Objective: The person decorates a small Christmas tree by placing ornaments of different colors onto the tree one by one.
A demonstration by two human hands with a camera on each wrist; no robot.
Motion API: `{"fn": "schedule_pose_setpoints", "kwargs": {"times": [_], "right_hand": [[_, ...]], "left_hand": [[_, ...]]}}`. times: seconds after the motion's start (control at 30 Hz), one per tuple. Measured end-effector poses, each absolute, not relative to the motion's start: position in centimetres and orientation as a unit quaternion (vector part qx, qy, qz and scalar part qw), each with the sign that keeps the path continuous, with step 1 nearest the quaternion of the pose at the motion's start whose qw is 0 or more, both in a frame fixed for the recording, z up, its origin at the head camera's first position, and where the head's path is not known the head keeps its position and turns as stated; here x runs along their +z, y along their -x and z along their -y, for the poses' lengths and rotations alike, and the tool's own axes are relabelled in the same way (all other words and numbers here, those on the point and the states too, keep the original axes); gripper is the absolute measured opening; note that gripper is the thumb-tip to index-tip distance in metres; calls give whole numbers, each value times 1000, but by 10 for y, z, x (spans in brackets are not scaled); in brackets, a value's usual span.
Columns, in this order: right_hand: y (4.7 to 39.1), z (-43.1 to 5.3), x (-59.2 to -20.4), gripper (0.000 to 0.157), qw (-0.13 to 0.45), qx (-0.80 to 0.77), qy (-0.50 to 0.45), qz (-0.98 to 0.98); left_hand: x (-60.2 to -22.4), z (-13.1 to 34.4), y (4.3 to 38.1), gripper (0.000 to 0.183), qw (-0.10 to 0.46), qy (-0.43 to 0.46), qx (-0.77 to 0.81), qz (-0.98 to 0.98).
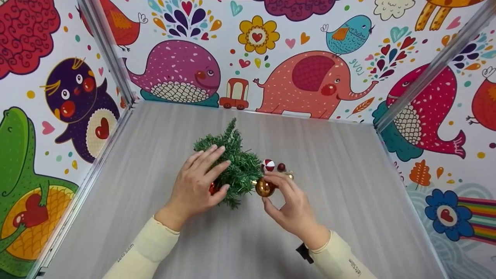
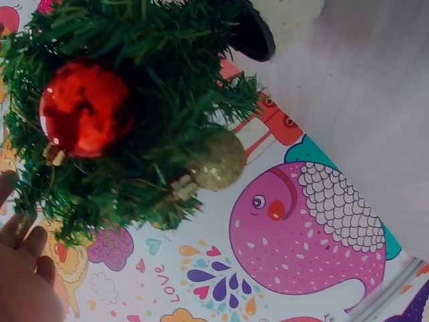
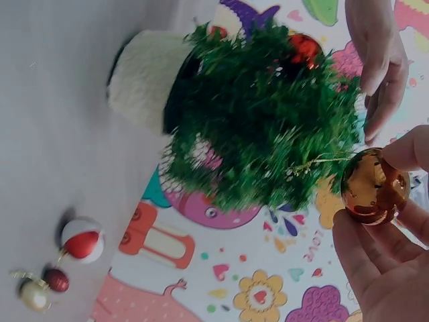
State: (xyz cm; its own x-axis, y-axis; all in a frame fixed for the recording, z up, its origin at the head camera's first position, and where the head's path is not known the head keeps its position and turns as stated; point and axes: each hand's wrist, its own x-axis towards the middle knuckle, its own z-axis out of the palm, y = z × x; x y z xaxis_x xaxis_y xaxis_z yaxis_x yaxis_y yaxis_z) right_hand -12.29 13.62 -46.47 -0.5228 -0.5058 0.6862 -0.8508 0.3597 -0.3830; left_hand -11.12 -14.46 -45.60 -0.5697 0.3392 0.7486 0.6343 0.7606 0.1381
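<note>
Grip of right hand [image 1: 294, 207]: thumb and fingers pinching gold ball [image 1: 264, 188], just right of tree [image 1: 245, 166]. Hand angled in from lower right. Left hand [image 1: 195, 184]: fingers extended, slightly spread, over tree's left side; contact unclear. Tree upright on counter [image 1: 240, 248]; striped ball [image 1: 268, 165] nearby.

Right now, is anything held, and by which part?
The right hand pinches a shiny round gold ornament by its curved sides, between thumb and fingers. The left hand, fingers extended, grips nothing at the bushy green artificial tree.

Tree [image 1: 240, 166] midway, far-right tabletop [image 1: 356, 174] free
</note>
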Motion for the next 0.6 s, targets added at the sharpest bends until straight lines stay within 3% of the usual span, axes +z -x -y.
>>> {"fn": "schedule_pose_setpoints", "kwargs": {"times": [0.3, 0.6], "right_hand": [[116, -118, -466, 53, 231, 387, -457, 767], [115, -110, -471, 54, 213, 406, -469, 755]], "left_hand": [[-460, 133, 109, 50, 359, 324, -198, 853], [-463, 130, 106, 35, 337, 328, -210, 857]]}}
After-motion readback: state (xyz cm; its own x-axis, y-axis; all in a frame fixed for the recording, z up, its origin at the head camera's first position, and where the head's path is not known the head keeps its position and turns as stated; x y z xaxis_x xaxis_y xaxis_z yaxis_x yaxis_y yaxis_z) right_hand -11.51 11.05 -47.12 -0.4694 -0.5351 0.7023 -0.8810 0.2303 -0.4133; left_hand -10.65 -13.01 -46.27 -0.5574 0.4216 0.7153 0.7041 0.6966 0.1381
